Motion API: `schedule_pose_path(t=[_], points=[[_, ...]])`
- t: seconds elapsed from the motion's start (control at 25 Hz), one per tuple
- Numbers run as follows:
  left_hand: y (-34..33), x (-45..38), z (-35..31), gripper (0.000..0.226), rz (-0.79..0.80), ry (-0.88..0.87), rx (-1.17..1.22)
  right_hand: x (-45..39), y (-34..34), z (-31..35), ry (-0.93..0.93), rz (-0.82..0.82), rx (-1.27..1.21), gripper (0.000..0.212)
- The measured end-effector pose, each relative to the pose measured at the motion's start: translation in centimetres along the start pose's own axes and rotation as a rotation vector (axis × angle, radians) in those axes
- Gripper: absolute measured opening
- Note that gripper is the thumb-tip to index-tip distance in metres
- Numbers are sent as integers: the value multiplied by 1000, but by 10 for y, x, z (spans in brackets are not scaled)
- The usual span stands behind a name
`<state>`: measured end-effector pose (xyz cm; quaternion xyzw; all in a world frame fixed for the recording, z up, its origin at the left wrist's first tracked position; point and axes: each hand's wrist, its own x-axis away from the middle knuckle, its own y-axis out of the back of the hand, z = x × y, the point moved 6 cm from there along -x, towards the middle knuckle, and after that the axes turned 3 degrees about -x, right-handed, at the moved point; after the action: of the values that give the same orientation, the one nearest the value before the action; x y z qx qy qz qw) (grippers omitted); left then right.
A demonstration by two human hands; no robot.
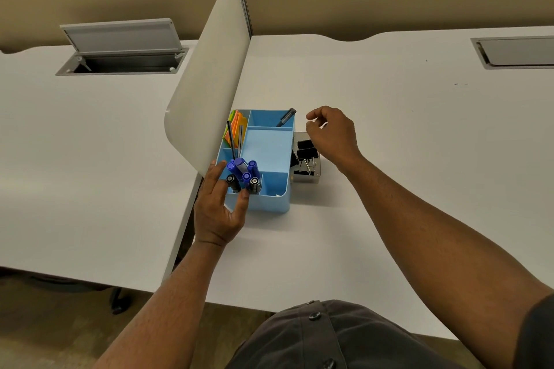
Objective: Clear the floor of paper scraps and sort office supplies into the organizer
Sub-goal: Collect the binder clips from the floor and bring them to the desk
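Near: left hand (220, 207) at the front-left corner of the light blue organizer (271, 204), fingers straight and spread, thumb against the front wall, fingertips up by the markers (242, 174). Not gripping anything.

Organizer sits on the white desk (374, 219), left side tight against the white divider panel (207, 84). Five compartments visible. Front-left: about 7 markers upright, 5 blue caps, 2 black. Back-left: 1 stack of orange/green sticky notes (235, 126) plus 2 thin dark sticks leaning; divider partly covers this side. Back-right: 1 dark pen (286, 117), tilted. Centre and front-right show nothing inside.

Just right of organizer: 1 clear box of black binder clips (305, 157), touching or nearly; count unclear.

Right hand (331, 132) hovers over that box, fingers loosely curled, holding nothing visible.

Far: 2 cable hatches, left hatch (120, 48) open, right hatch (515, 52) closed.
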<state>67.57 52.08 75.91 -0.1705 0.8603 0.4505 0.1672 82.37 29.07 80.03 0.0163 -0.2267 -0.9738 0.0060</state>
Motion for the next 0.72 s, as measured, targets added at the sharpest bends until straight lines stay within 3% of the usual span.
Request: schedule_pose_path(t=[0.2, 0.4, 0.56, 0.64, 0.72], points=[[0, 0, -1, 53, 4, 9, -6, 6, 3, -14, -28, -4, 109, 13], [2, 0, -3, 53, -1, 7, -1, 26, -13, -19, 148, 115, 411, 17], [2, 1, -3, 52, 9, 10, -6, 33, -8, -12, 189, -13, 78, 14], [1, 0, -3, 53, 18, 19, -11, 36, 7, -21, 61, -199, -78, 9], [1, 0, -3, 54, 20, 20, -13, 41, 9, -35, -130, -232, -121, 5]])
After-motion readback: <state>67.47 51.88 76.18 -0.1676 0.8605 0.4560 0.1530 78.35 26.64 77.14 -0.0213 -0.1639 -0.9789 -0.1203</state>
